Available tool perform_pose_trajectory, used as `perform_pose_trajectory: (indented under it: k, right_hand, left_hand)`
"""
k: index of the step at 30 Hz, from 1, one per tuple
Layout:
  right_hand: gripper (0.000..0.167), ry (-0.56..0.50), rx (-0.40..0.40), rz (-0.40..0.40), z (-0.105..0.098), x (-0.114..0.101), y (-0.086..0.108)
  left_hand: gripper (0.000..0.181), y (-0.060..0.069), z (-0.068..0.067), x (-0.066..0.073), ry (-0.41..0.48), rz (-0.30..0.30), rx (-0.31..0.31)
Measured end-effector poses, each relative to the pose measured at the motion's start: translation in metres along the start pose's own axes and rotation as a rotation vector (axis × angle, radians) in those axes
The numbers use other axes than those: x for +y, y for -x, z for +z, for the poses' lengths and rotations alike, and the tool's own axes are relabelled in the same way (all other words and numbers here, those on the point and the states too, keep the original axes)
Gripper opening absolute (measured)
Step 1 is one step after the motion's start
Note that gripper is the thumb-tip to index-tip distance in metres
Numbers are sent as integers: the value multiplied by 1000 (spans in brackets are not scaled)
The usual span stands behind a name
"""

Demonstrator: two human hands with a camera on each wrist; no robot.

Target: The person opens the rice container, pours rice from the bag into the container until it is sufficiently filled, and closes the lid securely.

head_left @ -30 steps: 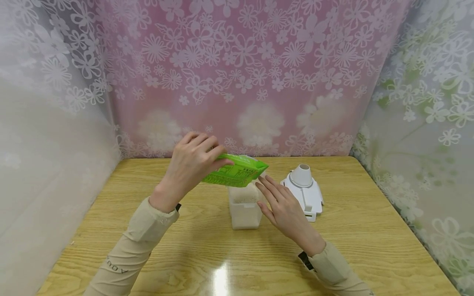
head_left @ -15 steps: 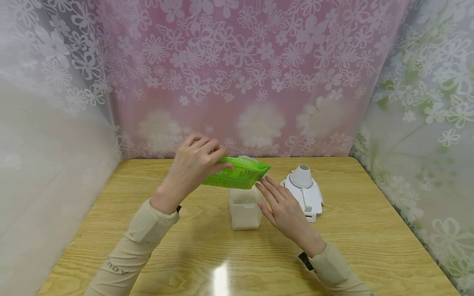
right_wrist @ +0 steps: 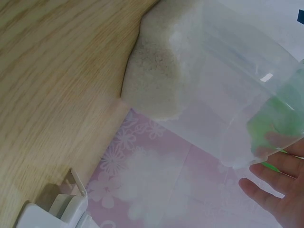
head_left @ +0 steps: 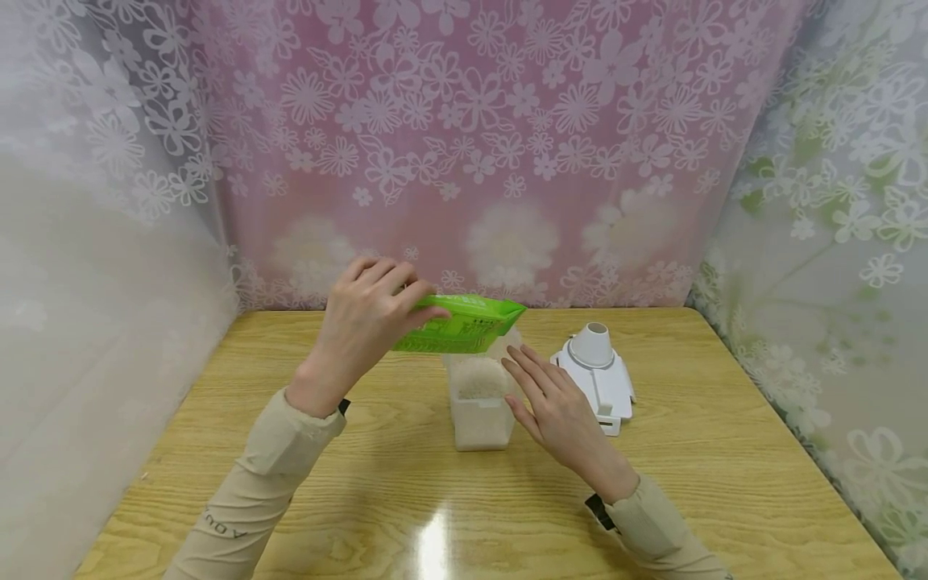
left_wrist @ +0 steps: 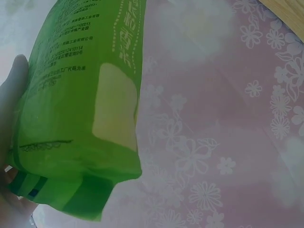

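My left hand grips a green printed bag, held nearly level above a translucent container. In the left wrist view the bag shows a pale clear window along its side. White grains lie inside the container. Beside the container's right side is my right hand, its fingers extended. The right wrist view shows the container with grains in its lower part, and my right hand's fingertips at its rim. Part of the container's opening is hidden by the bag.
A white device with a cone-shaped top stands on the wooden table, just right of and behind my right hand. Floral curtains hang behind the table and at both sides.
The green bag and my left hand have risen slightly and shifted a little left, showing more of the container's inside. My right hand has stayed almost in place.
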State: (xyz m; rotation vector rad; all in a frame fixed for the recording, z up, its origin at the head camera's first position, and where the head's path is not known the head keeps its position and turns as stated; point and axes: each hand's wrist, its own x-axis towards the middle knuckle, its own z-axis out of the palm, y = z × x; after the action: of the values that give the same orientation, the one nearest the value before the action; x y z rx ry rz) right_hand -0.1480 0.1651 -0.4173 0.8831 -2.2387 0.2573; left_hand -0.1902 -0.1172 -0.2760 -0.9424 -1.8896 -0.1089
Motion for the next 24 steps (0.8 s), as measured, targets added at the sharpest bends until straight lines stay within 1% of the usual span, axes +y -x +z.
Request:
perform_pose_trajectory:
  k: [3,6,9,15,20,24]
  right_hand:
    - [60,1,4,-2,0,0,1]
    - [60,1,1,-2,1,0,1]
    - [59,1,-4,-1,1,0,2]
    - [59,-5,-3,-1,0,1,2]
    - [59,-3,5,-4,0,1,3]
    - [59,-7,6,-4,1,1,2]
  left_hand:
    - [33,1,1,0,-9,-7,-3]
    - [32,5,2,1,-19,-23,-18]
    - [31,12,4,2,-18,-46,-27]
    - [30,29,8,-2,-4,-102,-15]
    - [30,43,8,-4,4,-136,-63]
    - [30,54,10,-5,46,-168,-108]
